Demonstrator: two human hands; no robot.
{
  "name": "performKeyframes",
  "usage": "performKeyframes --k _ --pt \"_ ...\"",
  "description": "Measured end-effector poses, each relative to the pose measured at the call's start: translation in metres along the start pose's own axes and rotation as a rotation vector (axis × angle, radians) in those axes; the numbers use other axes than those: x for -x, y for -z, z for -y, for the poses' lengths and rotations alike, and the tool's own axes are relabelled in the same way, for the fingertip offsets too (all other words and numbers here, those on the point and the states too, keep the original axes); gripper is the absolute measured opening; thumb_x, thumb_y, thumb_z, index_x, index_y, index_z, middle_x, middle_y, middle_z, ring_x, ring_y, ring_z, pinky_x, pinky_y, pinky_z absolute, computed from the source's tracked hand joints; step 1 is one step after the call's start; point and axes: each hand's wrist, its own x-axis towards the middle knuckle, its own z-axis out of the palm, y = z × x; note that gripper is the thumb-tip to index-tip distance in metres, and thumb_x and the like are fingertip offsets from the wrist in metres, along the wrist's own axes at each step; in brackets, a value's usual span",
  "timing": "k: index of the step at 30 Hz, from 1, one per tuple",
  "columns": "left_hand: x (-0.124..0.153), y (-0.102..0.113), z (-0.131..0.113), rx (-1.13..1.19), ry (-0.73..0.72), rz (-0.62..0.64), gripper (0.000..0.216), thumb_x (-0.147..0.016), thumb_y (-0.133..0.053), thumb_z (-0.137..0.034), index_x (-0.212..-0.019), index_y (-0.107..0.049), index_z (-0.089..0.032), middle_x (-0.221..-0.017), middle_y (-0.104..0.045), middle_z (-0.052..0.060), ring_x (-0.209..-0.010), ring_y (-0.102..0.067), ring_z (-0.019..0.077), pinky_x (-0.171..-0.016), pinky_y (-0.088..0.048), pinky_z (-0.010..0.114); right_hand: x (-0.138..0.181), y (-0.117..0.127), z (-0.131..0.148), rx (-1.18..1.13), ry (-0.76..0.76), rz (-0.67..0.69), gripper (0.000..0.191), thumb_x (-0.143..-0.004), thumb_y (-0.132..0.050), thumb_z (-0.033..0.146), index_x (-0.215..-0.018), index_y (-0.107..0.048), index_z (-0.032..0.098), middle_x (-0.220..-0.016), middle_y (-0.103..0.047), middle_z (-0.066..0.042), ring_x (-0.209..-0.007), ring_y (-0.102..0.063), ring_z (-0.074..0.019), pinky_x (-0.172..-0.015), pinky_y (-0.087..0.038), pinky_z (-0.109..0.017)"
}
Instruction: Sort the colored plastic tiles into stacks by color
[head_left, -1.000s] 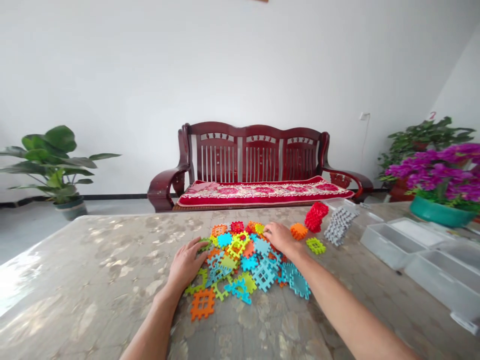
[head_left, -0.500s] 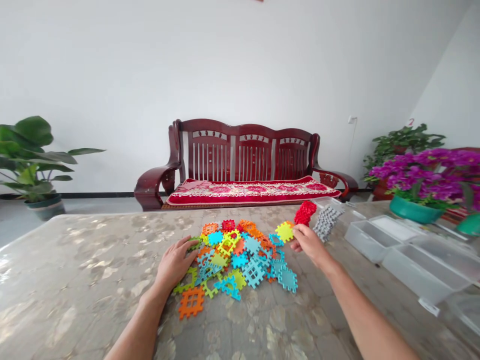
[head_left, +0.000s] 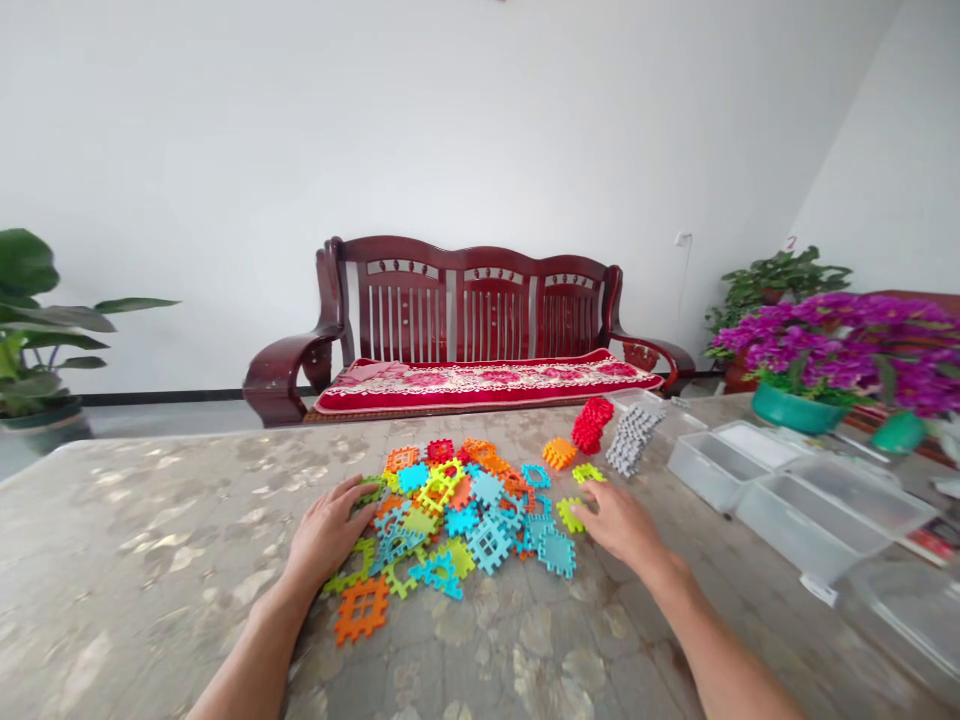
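A heap of flat, notched plastic tiles [head_left: 465, 510] in blue, orange, lime, yellow and red lies on the marbled table [head_left: 150, 560]. My left hand [head_left: 326, 535] rests flat on the heap's left edge, fingers spread over green tiles. My right hand [head_left: 619, 520] is at the heap's right edge, its thumb and fingertips closed on a lime-green tile [head_left: 571, 515] that lies on the table. Beyond it sit a second lime tile [head_left: 587, 473], an orange stack [head_left: 559, 452], a red stack [head_left: 591, 425] and a grey stack [head_left: 630, 440]. A single orange tile [head_left: 361, 610] lies nearest me.
Several clear plastic bins [head_left: 795, 500] stand at the table's right. Purple flowers in a green pot [head_left: 795, 405] stand behind them. A red wooden bench [head_left: 465, 340] stands beyond the table, and a leafy plant [head_left: 30, 340] is at the far left.
My right hand left the heap's top, carried a lime tile toward the stacks, then came back down to another lime tile. The view swung right. My left hand stayed.
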Motion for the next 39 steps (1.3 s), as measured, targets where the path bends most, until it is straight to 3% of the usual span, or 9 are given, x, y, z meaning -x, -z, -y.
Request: performKeyframes --k 4,8,14,20,27,35,39 --pt "0.000 -0.001 0.000 -0.007 0.008 -0.004 0.039 -0.088 -0.049 -0.042 -0.117 -0.073 -0.030 -0.138 -0.063 0.002 -0.125 -0.059 0.0245 -0.109 -0.041 0.037 0.011 -0.002 0.017 0.120 0.010 0.033 0.047 -0.076 -0.067 0.035 -0.120 -0.066 0.019 -0.119 -0.070 -0.015 -0.110 -0.064 -0.0304 -0.091 -0.047 -0.037" --pt "0.000 0.000 -0.001 -0.016 0.008 0.003 0.041 -0.088 -0.049 -0.042 -0.117 -0.073 -0.029 -0.138 -0.063 0.004 -0.125 -0.059 0.0258 -0.109 -0.042 0.038 0.013 -0.007 0.023 0.146 0.049 0.033 0.041 -0.077 -0.061 0.022 -0.118 -0.066 0.019 -0.117 -0.071 -0.015 -0.107 -0.066 -0.0294 -0.088 -0.048 -0.035" --pt "0.000 0.000 -0.001 -0.021 0.007 0.017 0.043 -0.088 -0.046 -0.043 -0.119 -0.072 -0.028 -0.140 -0.061 0.006 -0.126 -0.058 0.0273 -0.109 -0.042 0.041 -0.003 0.002 0.003 0.027 -0.025 -0.088 0.056 -0.077 -0.062 0.024 -0.132 -0.058 0.016 -0.121 -0.071 -0.014 -0.110 -0.067 -0.0288 -0.091 -0.049 -0.034" --pt "0.000 -0.001 0.000 -0.019 -0.002 0.018 0.043 -0.089 -0.046 -0.043 -0.120 -0.072 -0.028 -0.140 -0.061 0.006 -0.126 -0.059 0.0268 -0.109 -0.042 0.040 -0.031 0.006 -0.025 0.007 -0.129 -0.203 0.056 -0.081 -0.060 0.025 -0.136 -0.055 0.013 -0.125 -0.069 -0.016 -0.113 -0.065 -0.0290 -0.094 -0.048 -0.037" --pt "0.000 0.001 0.001 -0.019 -0.005 0.012 0.043 -0.089 -0.046 -0.043 -0.120 -0.072 -0.027 -0.139 -0.062 0.006 -0.124 -0.060 0.0279 -0.108 -0.043 0.041 -0.041 -0.011 -0.034 0.038 -0.094 -0.192 0.054 -0.083 -0.058 0.025 -0.135 -0.056 0.012 -0.121 -0.070 -0.015 -0.110 -0.066 -0.0275 -0.093 -0.047 -0.035" --pt "-0.001 -0.001 0.003 -0.010 0.002 0.005 0.042 -0.089 -0.047 -0.045 -0.119 -0.072 -0.029 -0.139 -0.062 0.005 -0.124 -0.060 0.0265 -0.109 -0.044 0.040 -0.037 -0.012 -0.035 0.049 -0.066 -0.190 0.047 -0.085 -0.058 0.028 -0.130 -0.061 0.016 -0.121 -0.070 -0.013 -0.110 -0.064 -0.0266 -0.094 -0.045 -0.034" --pt "-0.001 -0.003 0.004 -0.011 -0.002 0.002 0.044 -0.089 -0.047 -0.046 -0.119 -0.072 -0.028 -0.139 -0.061 0.006 -0.124 -0.060 0.0273 -0.108 -0.044 0.041 -0.035 -0.012 -0.031 0.072 -0.064 -0.195 0.057 -0.085 -0.061 0.038 -0.136 -0.055 0.013 -0.125 -0.067 -0.015 -0.114 -0.061 -0.0297 -0.095 -0.044 -0.037"
